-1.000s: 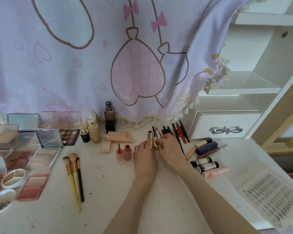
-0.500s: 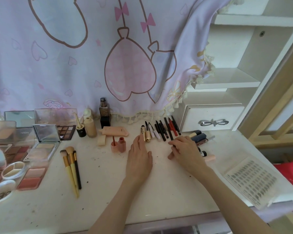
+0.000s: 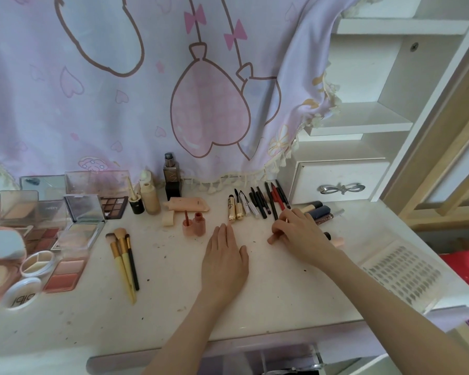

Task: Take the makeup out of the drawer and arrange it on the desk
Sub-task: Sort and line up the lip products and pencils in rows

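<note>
Most of the makeup already sits on the bench [image 3: 173,307] in groups, so we judge the task well advanced. Palettes [image 3: 49,228] and compacts are stacked at the left edge, three brushes [image 3: 123,255] lie side by side, bottles [image 3: 171,182] stand against the pink curtain [image 3: 119,90], and a row of pencils and mascaras [image 3: 257,204] fans out toward the small white drawer [image 3: 336,182] with the bow handle, which is closed. A cluster of tubes [image 3: 321,212] lies just right of the pencil row, partly hidden by our right hand. Our left hand [image 3: 224,255] rests flat on the bench with its fingers straight, holding nothing. Our right hand [image 3: 299,236] has its fingers curled round a slim pinkish stick [image 3: 275,238], its tip touching the bench. We judge what remains is placing this stick and tidying the tubes. At the bottom edge an open drawer [image 3: 282,358] under the bench shows; we cannot tell what is left inside. Compared with a second ago, both hands have left the gold mascaras [image 3: 234,209], where they were working close together; those tubes now lie in the row, the left hand has dropped back, and the right has shifted toward the tube cluster. The view has also tipped down, bringing the bench's front edge into sight.
</note>
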`<control>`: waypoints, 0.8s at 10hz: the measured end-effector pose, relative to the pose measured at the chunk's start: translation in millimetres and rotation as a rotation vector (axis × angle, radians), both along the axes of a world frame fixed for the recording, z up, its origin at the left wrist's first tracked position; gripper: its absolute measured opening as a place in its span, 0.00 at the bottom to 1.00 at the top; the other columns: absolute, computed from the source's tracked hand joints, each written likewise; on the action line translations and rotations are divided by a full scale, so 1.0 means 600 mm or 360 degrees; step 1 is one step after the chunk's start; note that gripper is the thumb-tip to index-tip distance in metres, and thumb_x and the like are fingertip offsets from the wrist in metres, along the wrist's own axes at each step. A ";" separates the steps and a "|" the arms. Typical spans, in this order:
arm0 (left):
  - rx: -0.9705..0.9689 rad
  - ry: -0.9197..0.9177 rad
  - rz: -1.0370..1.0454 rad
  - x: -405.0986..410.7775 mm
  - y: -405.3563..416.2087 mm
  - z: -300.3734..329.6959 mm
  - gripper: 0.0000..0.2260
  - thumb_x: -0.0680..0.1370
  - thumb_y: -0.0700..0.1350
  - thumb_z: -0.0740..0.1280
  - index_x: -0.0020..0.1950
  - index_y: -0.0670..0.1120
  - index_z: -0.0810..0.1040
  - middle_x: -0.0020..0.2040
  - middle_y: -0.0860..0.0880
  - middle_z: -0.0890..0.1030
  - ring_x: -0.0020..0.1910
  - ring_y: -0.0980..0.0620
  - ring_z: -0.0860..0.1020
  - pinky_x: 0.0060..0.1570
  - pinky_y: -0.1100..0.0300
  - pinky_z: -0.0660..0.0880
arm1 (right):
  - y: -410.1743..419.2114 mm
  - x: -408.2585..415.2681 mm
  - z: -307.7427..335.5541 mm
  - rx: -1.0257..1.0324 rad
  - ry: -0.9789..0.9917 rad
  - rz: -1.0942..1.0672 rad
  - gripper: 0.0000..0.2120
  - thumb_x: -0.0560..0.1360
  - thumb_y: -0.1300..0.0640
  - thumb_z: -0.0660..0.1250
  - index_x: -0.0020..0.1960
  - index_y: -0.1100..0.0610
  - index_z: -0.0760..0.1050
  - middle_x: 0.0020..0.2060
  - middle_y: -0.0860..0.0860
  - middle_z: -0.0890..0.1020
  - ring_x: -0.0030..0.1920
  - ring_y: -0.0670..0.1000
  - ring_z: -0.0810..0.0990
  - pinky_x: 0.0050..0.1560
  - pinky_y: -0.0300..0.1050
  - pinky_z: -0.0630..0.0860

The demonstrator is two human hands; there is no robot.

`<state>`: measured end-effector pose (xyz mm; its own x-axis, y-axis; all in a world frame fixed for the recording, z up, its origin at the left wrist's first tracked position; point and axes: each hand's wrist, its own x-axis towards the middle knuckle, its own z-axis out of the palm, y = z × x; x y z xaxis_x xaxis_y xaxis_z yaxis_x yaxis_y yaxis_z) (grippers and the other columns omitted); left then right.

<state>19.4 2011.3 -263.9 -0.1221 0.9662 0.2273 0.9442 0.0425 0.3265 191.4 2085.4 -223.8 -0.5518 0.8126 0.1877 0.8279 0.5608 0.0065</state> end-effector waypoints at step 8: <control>-0.0085 0.0069 -0.0022 -0.002 0.003 -0.001 0.24 0.82 0.51 0.46 0.76 0.42 0.51 0.77 0.45 0.51 0.76 0.50 0.48 0.73 0.57 0.43 | -0.002 -0.006 0.047 0.0456 0.0869 0.0347 0.08 0.74 0.69 0.66 0.46 0.57 0.76 0.43 0.49 0.78 0.46 0.49 0.75 0.48 0.43 0.72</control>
<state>18.5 2013.0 -264.8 -0.0996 0.9786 0.1803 0.9580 0.0453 0.2831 187.8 2084.0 -195.7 -0.4624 0.5688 0.6802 0.6219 0.7549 -0.2085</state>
